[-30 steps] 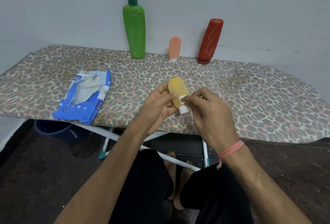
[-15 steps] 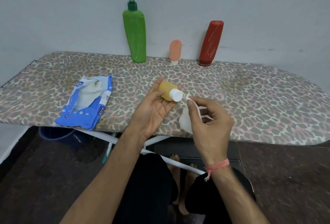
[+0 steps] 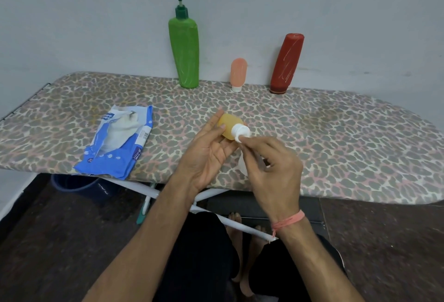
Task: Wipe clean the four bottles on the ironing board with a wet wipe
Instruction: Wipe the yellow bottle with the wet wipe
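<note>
A small yellow bottle (image 3: pixel 227 126) with a white cap lies tilted in my left hand (image 3: pixel 206 155), cap end toward me. My right hand (image 3: pixel 271 167) pinches a white wet wipe (image 3: pixel 242 164) and presses it on the cap with the fingertips. Most of the wipe hangs hidden behind that hand. At the back, against the wall, stand a tall green pump bottle (image 3: pixel 184 49), a small pink bottle (image 3: pixel 238 73) on its white cap, and a dark red bottle (image 3: pixel 286 63) leaning on its cap.
The ironing board (image 3: pixel 336 138) has a leopard-print cover and rounds off at the right. A torn-open blue wet-wipe pack (image 3: pixel 117 140) lies at its near left edge. Below are white board legs, a dark blue bucket (image 3: pixel 79 186), my bare feet and dark floor.
The yellow bottle went from upright to tilted with its cap toward me. My right hand drew back with the wipe, then returned to press it on the cap.
</note>
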